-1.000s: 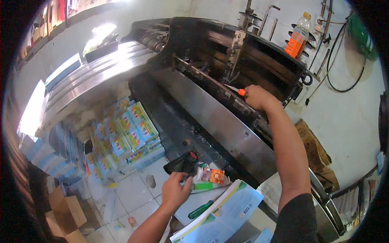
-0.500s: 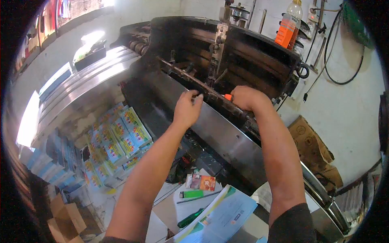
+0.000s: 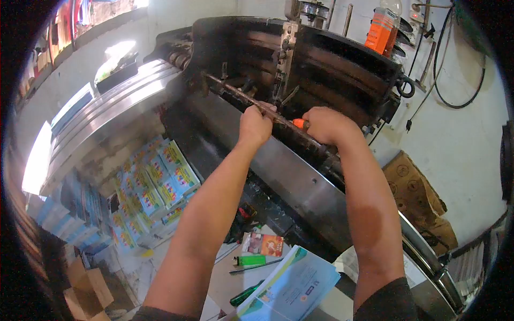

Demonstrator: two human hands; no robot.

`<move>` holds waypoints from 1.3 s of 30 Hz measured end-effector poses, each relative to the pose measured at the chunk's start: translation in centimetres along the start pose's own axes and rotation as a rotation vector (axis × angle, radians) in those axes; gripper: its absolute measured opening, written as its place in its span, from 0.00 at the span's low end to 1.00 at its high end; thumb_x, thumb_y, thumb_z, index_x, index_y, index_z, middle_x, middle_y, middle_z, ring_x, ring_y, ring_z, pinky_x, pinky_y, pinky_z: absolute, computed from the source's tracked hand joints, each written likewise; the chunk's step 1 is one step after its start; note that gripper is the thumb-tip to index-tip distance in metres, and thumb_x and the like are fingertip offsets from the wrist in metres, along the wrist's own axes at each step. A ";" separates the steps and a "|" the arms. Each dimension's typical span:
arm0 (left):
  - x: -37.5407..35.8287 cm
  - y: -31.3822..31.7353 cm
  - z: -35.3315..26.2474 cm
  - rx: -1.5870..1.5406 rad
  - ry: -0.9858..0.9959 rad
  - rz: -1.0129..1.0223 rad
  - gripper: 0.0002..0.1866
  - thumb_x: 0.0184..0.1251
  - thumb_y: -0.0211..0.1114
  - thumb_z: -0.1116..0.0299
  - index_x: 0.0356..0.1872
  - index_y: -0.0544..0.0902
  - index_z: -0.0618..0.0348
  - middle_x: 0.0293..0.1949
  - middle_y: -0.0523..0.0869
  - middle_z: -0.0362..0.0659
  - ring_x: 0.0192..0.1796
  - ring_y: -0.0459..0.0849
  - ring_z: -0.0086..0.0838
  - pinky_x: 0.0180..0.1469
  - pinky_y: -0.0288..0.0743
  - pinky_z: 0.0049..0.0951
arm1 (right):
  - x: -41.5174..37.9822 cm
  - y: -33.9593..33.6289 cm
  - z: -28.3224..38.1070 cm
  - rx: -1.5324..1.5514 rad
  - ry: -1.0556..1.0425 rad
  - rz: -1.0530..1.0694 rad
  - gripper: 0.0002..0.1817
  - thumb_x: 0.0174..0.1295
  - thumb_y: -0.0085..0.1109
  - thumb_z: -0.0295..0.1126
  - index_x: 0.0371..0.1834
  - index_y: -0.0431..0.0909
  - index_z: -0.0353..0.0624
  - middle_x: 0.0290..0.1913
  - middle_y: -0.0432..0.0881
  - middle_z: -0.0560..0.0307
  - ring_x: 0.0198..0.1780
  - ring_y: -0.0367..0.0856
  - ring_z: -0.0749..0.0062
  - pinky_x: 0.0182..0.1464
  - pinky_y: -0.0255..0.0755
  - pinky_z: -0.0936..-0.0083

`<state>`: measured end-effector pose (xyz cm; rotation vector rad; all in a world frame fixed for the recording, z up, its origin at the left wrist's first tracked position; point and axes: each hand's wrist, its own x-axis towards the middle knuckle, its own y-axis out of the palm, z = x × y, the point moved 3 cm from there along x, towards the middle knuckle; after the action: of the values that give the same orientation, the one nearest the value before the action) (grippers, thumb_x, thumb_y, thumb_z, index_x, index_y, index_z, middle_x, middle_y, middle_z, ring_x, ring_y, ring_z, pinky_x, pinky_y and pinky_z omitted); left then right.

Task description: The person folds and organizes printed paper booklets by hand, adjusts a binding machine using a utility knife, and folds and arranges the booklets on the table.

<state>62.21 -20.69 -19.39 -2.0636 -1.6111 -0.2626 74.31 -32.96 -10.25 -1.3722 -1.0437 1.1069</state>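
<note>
Right hand (image 3: 327,125): fingers closed around an orange-handled tool (image 3: 300,123); only part of the handle shows, just behind the long thin bar (image 3: 238,93) of a dark machine (image 3: 342,69). The tool's working end cannot be made out. Left hand (image 3: 256,127): at the same bar, to the left of the tool, fingers reaching over it; fingertips partly hidden, so cannot tell whether they are clamped on the bar. Hands apart from each other.

In front of the bar: a smooth metal panel (image 3: 302,168), running diagonally beneath both forearms. Upright slotted piece (image 3: 285,59) stands behind the bar, near the left hand.

Nearer the body, between the forearms: printed packet (image 3: 262,244), green lighter (image 3: 250,260) just beside it, a thin dark rod, a dark green handle (image 3: 245,294) and a pale blue printed stack (image 3: 292,283).

Further out: booklet piles (image 3: 155,182) on the left, open cardboard box (image 3: 88,289) below them; orange-labelled bottle (image 3: 382,32) upper right; torn brown cardboard (image 3: 415,198) against the wall.
</note>
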 end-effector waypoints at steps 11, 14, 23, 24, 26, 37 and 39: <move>-0.5 -1.2 1.0 -0.161 -0.118 0.203 0.11 0.73 0.57 0.72 0.51 0.81 0.65 0.30 0.83 0.43 0.34 0.81 0.27 0.40 0.74 0.29 | -0.6 -0.9 -0.1 0.143 0.081 -0.108 0.16 0.53 0.58 0.30 0.46 0.84 0.39 0.46 0.85 0.39 0.50 0.82 0.45 0.53 0.75 0.57; -2.0 -1.2 1.8 -0.068 -0.072 0.186 0.11 0.74 0.57 0.71 0.51 0.81 0.65 0.29 0.82 0.42 0.31 0.80 0.26 0.38 0.74 0.29 | -0.5 -0.4 -0.3 0.116 0.066 -0.081 0.17 0.52 0.58 0.29 0.46 0.84 0.39 0.46 0.85 0.39 0.49 0.82 0.45 0.53 0.75 0.57; -4.8 -0.5 1.9 -0.130 -0.108 0.200 0.13 0.74 0.57 0.69 0.55 0.82 0.57 0.29 0.84 0.44 0.31 0.83 0.28 0.39 0.76 0.30 | 0.0 -0.3 -0.3 0.116 0.019 -0.105 0.18 0.54 0.59 0.35 0.45 0.86 0.37 0.47 0.85 0.38 0.48 0.85 0.45 0.53 0.78 0.58; -5.1 -0.4 2.1 -0.130 -0.106 0.197 0.13 0.74 0.57 0.69 0.55 0.82 0.57 0.29 0.84 0.44 0.31 0.83 0.28 0.39 0.76 0.30 | 0.0 -0.3 -0.3 0.104 0.010 -0.115 0.18 0.54 0.60 0.36 0.45 0.86 0.37 0.47 0.85 0.38 0.48 0.85 0.46 0.53 0.78 0.58; -5.8 -0.6 2.5 0.109 -0.074 0.103 0.13 0.73 0.58 0.69 0.54 0.83 0.54 0.33 0.86 0.49 0.34 0.86 0.34 0.42 0.78 0.33 | 0.2 -0.3 -0.2 0.088 -0.004 -0.126 0.19 0.53 0.60 0.36 0.44 0.86 0.37 0.47 0.85 0.38 0.48 0.85 0.46 0.53 0.78 0.58; -8.8 -1.1 5.1 0.177 0.008 0.002 0.12 0.71 0.58 0.67 0.52 0.83 0.50 0.45 0.87 0.52 0.48 0.85 0.51 0.50 0.78 0.43 | 0.8 0.2 -0.6 0.058 0.004 -0.094 0.20 0.54 0.60 0.39 0.44 0.86 0.36 0.48 0.85 0.38 0.49 0.85 0.46 0.53 0.78 0.59; -8.9 -1.0 5.3 0.213 -0.008 -0.005 0.12 0.70 0.58 0.68 0.51 0.83 0.49 0.46 0.87 0.51 0.49 0.84 0.51 0.51 0.77 0.45 | 0.8 0.2 -0.7 0.063 0.007 -0.092 0.20 0.54 0.60 0.39 0.44 0.86 0.36 0.48 0.85 0.38 0.49 0.85 0.46 0.53 0.78 0.59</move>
<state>57.94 -25.49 -27.60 -1.9015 -1.5766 -0.0799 75.16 -32.31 -10.54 -1.2652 -1.0486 1.0578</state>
